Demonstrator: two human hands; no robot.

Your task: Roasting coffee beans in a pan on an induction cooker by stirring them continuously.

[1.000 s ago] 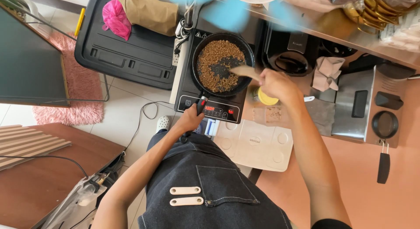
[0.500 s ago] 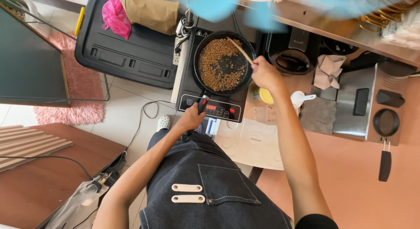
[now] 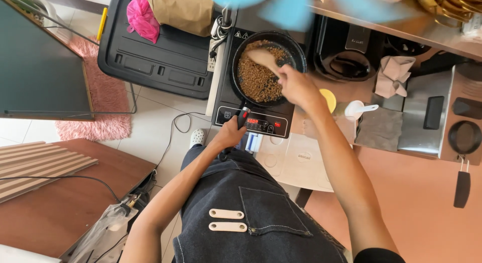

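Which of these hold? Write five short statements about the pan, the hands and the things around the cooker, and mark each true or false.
1. The right hand holds a wooden spoon in the pan. True.
2. The left hand grips the pan's handle. True.
3. The pan holds clear water. False: brown grains fill it.
4. The cooker shows a lit red display. True.
5. A pink cloth lies in the pan. False: it lies on the black case.

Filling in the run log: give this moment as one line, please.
left hand: grip on black pan handle | right hand: wooden spatula in brown grains | induction cooker: display lit
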